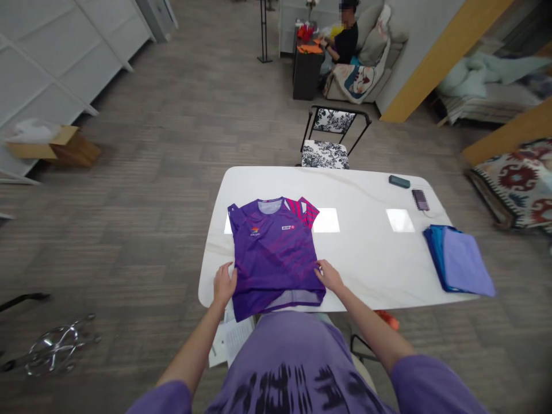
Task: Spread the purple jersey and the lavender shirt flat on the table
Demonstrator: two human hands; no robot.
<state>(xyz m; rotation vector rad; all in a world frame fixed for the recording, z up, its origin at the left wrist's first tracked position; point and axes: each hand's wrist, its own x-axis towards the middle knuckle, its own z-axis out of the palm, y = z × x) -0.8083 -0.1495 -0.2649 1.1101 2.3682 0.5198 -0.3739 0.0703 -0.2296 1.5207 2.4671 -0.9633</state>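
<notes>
A purple T-shirt [276, 250] lies front side up on a white table [366, 259], its collar toward the far side. Pink stripes mark its right sleeve, and small logos sit on the chest. The near hem is partly turned up, and its left corner hangs past the table edge. At the shirt's left side edge, my left hand [224, 284] is closed on the fabric. My right hand [330, 276] pinches the opposite side edge, a little above the hem. The fingertips of both hands are partly hidden by the cloth.
Folded blue and lilac cloths [461, 261] lie at the table's right end. A dark case [399, 181] and a phone [420, 200] are near the far right corner. Beyond the table stands a patterned chair [325, 152]; another person [345, 40] sits farther back.
</notes>
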